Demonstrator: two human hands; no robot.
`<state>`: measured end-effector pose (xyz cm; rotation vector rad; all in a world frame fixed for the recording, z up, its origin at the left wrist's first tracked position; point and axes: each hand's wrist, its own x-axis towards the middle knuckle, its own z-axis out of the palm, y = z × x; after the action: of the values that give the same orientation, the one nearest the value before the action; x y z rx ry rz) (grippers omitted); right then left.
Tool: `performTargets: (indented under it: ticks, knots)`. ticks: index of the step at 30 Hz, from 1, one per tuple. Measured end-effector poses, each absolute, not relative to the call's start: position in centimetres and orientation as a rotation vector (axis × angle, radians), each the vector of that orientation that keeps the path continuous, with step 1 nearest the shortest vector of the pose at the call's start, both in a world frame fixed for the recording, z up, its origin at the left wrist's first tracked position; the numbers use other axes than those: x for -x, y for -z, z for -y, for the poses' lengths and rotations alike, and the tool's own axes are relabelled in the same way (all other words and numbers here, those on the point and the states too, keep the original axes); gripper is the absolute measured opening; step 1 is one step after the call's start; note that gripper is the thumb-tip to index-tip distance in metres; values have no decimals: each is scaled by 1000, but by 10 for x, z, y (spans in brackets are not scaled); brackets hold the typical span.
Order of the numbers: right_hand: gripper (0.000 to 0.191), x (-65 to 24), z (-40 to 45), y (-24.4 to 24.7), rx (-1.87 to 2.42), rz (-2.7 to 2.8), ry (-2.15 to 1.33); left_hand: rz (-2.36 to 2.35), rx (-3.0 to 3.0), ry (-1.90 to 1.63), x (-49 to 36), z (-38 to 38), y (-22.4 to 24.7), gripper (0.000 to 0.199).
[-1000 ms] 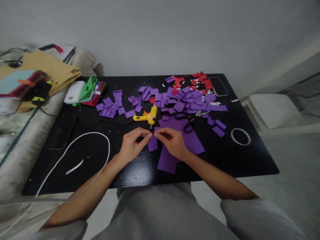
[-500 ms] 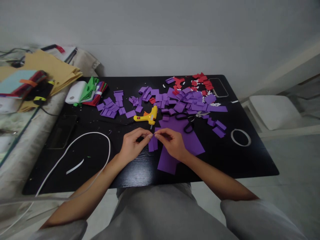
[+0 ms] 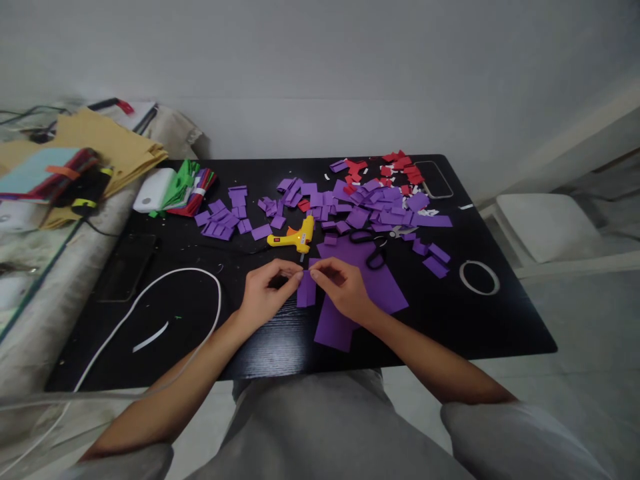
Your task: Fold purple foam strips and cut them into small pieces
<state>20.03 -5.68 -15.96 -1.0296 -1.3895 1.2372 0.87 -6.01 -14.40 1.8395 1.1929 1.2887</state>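
Note:
A small creased piece of purple paper (image 3: 307, 293) is pinched between my two hands near the front middle of the table. My left hand (image 3: 270, 287) grips its left side with thumb and fingertips. On the other side, the thumb and forefinger of my right hand (image 3: 345, 287) close on its right edge; the fingertips hide the paper's upper part. Just beyond them lies a yellow glue gun (image 3: 295, 238). Larger purple sheets (image 3: 335, 327) spread beneath and beside my right hand. Black-handled scissors (image 3: 375, 250) rest on their far end.
Folded purple pieces (image 3: 380, 200) and red scraps (image 3: 400, 163) lie heaped at the back. A roll of tape (image 3: 480, 277) sits at right. A white cable (image 3: 217, 300) loops across the left, near a dark phone (image 3: 127, 267). Bundled coloured papers (image 3: 187, 190) stand at the back left.
The view has tilted slightly, so the table sits a little lower in the picture. Both hands keep nearly the same pinch on the purple paper.

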Motion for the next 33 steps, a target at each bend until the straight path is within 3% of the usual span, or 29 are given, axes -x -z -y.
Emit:
performTargets:
  ticks: [33]
  knots:
    - [17, -200, 56, 159, 1089, 1435, -1171, -1211, -1908, -1173, -7, 58, 146, 12]
